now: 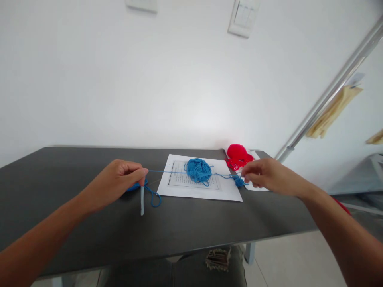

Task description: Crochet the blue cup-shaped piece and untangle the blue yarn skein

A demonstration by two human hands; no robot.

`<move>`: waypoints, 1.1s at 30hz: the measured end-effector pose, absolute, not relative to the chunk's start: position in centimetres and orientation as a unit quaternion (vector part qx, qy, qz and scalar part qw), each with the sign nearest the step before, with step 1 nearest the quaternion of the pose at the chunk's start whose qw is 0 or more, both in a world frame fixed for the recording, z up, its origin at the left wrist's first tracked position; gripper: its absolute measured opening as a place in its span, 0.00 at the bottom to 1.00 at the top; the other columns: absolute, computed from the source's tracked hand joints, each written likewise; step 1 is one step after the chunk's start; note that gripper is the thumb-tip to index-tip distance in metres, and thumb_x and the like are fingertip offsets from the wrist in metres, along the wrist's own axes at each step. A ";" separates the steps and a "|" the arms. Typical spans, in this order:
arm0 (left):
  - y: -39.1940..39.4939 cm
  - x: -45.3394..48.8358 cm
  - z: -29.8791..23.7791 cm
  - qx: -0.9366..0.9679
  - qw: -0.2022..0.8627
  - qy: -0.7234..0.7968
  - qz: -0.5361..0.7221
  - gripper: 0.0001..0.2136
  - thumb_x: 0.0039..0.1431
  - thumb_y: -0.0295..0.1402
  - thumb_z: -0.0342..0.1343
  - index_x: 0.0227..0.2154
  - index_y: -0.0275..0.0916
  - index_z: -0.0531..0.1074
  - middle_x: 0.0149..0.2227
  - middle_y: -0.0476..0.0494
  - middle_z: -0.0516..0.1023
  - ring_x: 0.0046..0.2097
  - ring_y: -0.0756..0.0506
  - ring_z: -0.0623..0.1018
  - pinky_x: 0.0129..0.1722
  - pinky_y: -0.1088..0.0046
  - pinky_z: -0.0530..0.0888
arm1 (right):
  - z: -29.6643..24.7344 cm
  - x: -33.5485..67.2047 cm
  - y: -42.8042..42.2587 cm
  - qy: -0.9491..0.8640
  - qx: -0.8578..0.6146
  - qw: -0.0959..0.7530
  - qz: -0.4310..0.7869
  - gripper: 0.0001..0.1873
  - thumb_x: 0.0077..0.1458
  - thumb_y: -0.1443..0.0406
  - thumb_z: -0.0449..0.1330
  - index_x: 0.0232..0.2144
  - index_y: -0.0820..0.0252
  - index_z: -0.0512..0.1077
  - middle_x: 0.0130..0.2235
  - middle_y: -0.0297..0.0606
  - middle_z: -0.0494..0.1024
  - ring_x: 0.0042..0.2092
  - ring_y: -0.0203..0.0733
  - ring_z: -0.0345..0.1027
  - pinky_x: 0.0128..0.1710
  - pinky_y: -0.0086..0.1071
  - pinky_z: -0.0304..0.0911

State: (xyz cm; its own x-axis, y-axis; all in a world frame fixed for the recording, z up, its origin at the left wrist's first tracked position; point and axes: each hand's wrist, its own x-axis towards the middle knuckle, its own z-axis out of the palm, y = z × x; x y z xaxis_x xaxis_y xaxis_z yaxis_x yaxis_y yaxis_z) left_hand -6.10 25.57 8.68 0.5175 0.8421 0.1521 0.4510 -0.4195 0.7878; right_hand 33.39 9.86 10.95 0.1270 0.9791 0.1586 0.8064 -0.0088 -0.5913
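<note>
My left hand (119, 180) is closed in a pinch on a strand of blue yarn (161, 172) above the dark table (74, 167). A pale crochet hook (142, 200) lies just under its fingertips. The strand runs taut to my right hand (263, 175), whose fingers pinch it beside a small blue crocheted piece (239, 181). Between my hands, a loose heap of blue yarn (198, 170) rests on a printed white sheet (191, 189). More blue yarn loops (154, 198) on the table by the hook.
A red ball of yarn (237, 155) with loose red strands sits on a second paper at the back right. A slanted metal pole (329, 89) rises at the right. White wall with switch plates (243, 18) stands behind the table. My knees show below the front edge.
</note>
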 end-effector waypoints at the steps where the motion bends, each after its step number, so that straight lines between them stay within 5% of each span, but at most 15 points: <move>1: 25.6 -6.4 8.7 0.815 0.334 0.409 0.238 0.20 0.59 0.46 0.57 0.17 0.39 0.73 0.18 0.51 0.58 0.23 0.49 0.58 0.24 0.72 0.53 | 10.8 33.8 9.6 -0.650 -0.700 0.249 0.160 0.08 0.52 0.59 0.69 0.31 0.58 0.83 0.24 0.38 0.80 0.21 0.41 0.72 0.20 0.33 0.65; 3: 25.6 -6.7 8.5 0.845 0.303 0.406 0.171 0.22 0.61 0.49 0.53 0.18 0.39 0.72 0.19 0.51 0.58 0.23 0.48 0.58 0.25 0.71 0.54 | 10.2 34.3 9.5 -0.651 -0.717 0.202 0.146 0.19 0.54 0.54 0.68 0.43 0.59 0.83 0.30 0.42 0.83 0.25 0.44 0.74 0.23 0.35 0.69; 5: 25.3 -6.7 8.3 0.861 0.292 0.392 0.139 0.23 0.62 0.50 0.50 0.19 0.40 0.70 0.20 0.51 0.58 0.24 0.48 0.59 0.26 0.71 0.55 | 9.1 34.5 9.9 -0.650 -0.730 0.180 0.111 0.35 0.55 0.49 0.68 0.60 0.59 0.74 0.46 0.51 0.84 0.40 0.53 0.80 0.38 0.42 0.75; 8: 24.6 -6.3 8.1 0.874 0.285 0.378 0.108 0.23 0.63 0.51 0.48 0.20 0.40 0.66 0.21 0.51 0.59 0.26 0.48 0.60 0.27 0.71 0.56 | 6.6 34.4 10.8 -0.668 -0.724 0.144 0.097 0.53 0.50 0.44 0.69 0.71 0.58 0.60 0.66 0.56 0.69 0.63 0.64 0.69 0.61 0.53 0.65; 11: 24.0 -6.0 8.0 0.875 0.273 0.387 0.096 0.22 0.62 0.51 0.48 0.19 0.41 0.60 0.22 0.53 0.56 0.25 0.49 0.58 0.26 0.71 0.55 | 3.9 34.0 11.1 -0.692 -0.705 0.110 0.108 0.49 0.53 0.43 0.67 0.70 0.57 0.61 0.69 0.55 0.65 0.68 0.66 0.62 0.66 0.56 0.59; 17: 23.9 -6.2 7.5 0.887 0.206 0.406 0.083 0.21 0.63 0.48 0.49 0.19 0.41 0.57 0.21 0.53 0.59 0.25 0.49 0.61 0.27 0.70 0.56 | 1.0 33.0 10.6 -0.708 -0.694 0.120 0.061 0.20 0.69 0.55 0.49 0.50 0.59 0.74 0.60 0.55 0.72 0.61 0.57 0.68 0.63 0.50 0.62; 20: 24.1 -6.3 7.5 0.896 0.157 0.410 0.068 0.20 0.64 0.46 0.49 0.19 0.42 0.59 0.21 0.52 0.63 0.26 0.48 0.63 0.28 0.70 0.57 | 0.8 33.0 10.7 -0.693 -0.710 0.117 0.040 0.17 0.69 0.60 0.45 0.41 0.59 0.73 0.48 0.54 0.77 0.45 0.53 0.75 0.49 0.45 0.68; 23: 24.1 -6.2 7.7 0.893 0.119 0.427 0.075 0.14 0.62 0.42 0.53 0.25 0.41 0.67 0.26 0.48 0.72 0.30 0.43 0.71 0.31 0.68 0.60 | 1.7 33.3 11.0 -0.676 -0.728 0.112 0.033 0.14 0.67 0.64 0.46 0.42 0.59 0.72 0.39 0.50 0.81 0.36 0.50 0.75 0.37 0.39 0.64; 28: 23.6 -4.6 7.5 0.891 0.059 0.435 0.117 0.08 0.60 0.35 0.57 0.41 0.39 0.75 0.46 0.36 0.78 0.52 0.32 0.74 0.49 0.56 0.65 | 5.0 32.8 11.6 -0.659 -0.738 0.141 0.023 0.17 0.69 0.60 0.47 0.46 0.60 0.72 0.37 0.48 0.82 0.36 0.49 0.75 0.35 0.36 0.59; 33: 23.1 -2.1 5.9 0.918 0.103 0.375 0.085 0.09 0.60 0.33 0.61 0.43 0.39 0.77 0.47 0.38 0.79 0.50 0.37 0.78 0.51 0.61 0.69 | 6.1 29.6 12.4 -0.680 -0.713 0.143 0.092 0.23 0.65 0.47 0.56 0.48 0.58 0.74 0.32 0.39 0.78 0.31 0.43 0.70 0.31 0.33 0.56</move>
State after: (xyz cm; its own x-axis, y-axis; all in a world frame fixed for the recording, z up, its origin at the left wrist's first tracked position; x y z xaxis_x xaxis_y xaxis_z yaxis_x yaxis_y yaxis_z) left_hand -2.14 23.10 5.91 0.7048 0.7050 0.0792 0.6701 -0.6982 0.2521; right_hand 29.58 12.43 6.12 0.0586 0.9962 0.0641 0.9435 -0.0343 -0.3295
